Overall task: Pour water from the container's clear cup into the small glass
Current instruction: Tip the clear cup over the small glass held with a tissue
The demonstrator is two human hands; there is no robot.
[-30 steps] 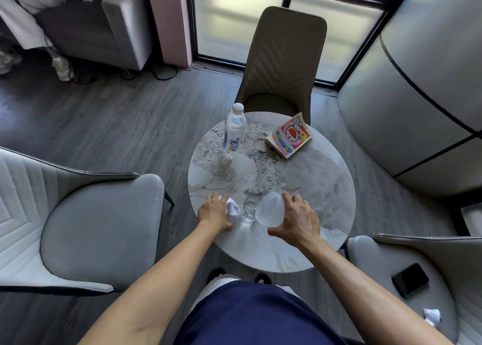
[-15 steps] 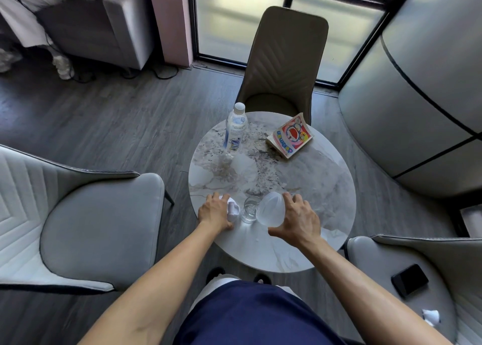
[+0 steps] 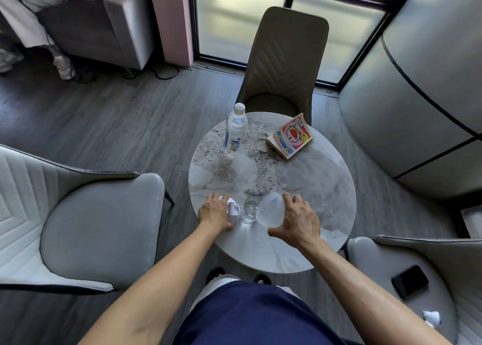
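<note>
On the round marble table [image 3: 313,183] a small glass [image 3: 249,210] stands near the front edge, with some water in it. My right hand [image 3: 297,220] grips a clear cup [image 3: 270,209] and holds it tilted left, its rim over the glass. My left hand [image 3: 215,213] rests on a small white container part [image 3: 233,209] just left of the glass, fingers closed on it.
A water bottle [image 3: 236,129] stands at the table's far left. A comic book [image 3: 290,135] lies at the far right. Grey chairs flank the table; the right one [image 3: 396,261] bears a black phone [image 3: 410,280]. A brown chair [image 3: 283,65] stands behind.
</note>
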